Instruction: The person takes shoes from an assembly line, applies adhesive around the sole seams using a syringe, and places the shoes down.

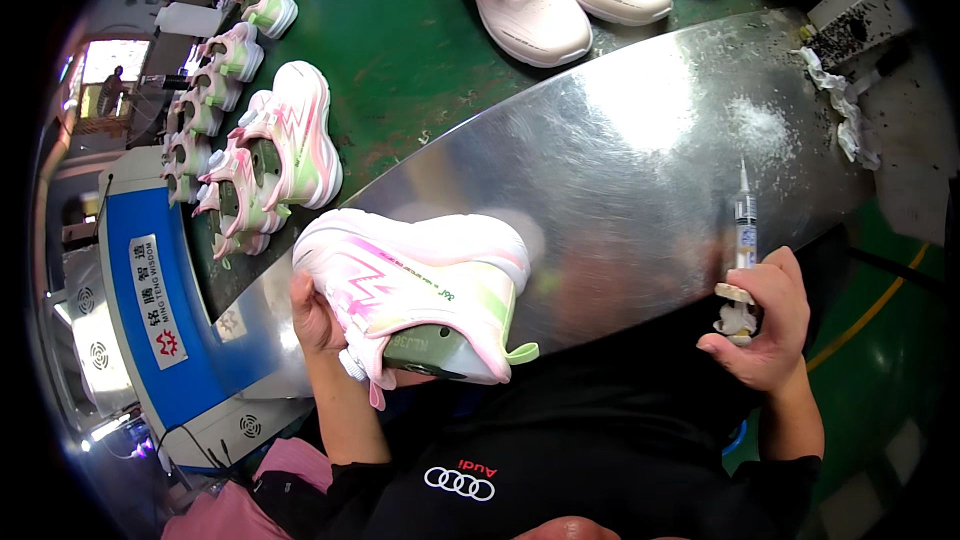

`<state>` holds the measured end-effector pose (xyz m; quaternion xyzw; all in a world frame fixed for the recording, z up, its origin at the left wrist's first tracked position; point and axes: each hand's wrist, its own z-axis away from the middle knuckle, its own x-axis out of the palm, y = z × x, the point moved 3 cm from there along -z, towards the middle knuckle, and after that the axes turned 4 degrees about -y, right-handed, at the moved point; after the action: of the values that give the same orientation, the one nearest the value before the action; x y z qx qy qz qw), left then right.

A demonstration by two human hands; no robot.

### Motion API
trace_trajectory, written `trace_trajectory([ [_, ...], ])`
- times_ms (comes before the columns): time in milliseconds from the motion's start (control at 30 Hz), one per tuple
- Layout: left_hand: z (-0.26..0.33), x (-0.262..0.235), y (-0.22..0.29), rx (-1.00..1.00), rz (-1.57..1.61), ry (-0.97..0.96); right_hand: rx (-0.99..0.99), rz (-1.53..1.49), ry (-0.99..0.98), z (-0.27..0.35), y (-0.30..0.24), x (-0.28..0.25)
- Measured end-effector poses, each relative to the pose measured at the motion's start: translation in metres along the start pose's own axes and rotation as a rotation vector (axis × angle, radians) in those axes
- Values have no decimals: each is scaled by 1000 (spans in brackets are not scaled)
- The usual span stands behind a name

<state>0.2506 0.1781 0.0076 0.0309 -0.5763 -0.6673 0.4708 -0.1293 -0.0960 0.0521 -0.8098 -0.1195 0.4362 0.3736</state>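
My left hand (316, 315) is closed around the toe end of a sneaker (430, 260) in white, pink and light green. The shoe lies on its side in the air, its white sole away from me and its heel to the right, where a green pull loop sticks out. A dark green shoe last (425, 350) fills its opening. In my right hand (775, 325), over the near right of the metal table, is a syringe (746, 225) with its thin tip pointing away from me. Fingers wrap round its plunger end, next to whitish, lumpy pieces. The tip is apart from the sneaker.
A shiny metal tabletop (480, 170) spans the middle, with white crumbs (762, 130) and crumpled tissue (845, 105) at right. Matching sneakers (300, 130) line the green surface at left. Pale pink shoes (530, 10) stand at the far side. A blue-and-white machine (150, 210) borders the left.
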Motion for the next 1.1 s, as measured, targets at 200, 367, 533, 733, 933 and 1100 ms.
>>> trace_trajectory([
  [200,-1,16,-5,34,8,20,59,-44,-12,5,14,-2],
  [367,-11,14,-14,19,-20,46,95,-30,-1,2,16,-12],
  [533,-32,44,-7,-101,320,-132,106,-49,1,-9,20,-14],
  [733,-73,78,-29,-95,224,-114,154,22,-14,0,37,-25],
  [933,-73,94,-36,-45,167,-262,209,128,-21,-3,52,-46],
  [1100,-76,87,-35,-32,198,-191,283,28,-74,-2,67,-50],
])
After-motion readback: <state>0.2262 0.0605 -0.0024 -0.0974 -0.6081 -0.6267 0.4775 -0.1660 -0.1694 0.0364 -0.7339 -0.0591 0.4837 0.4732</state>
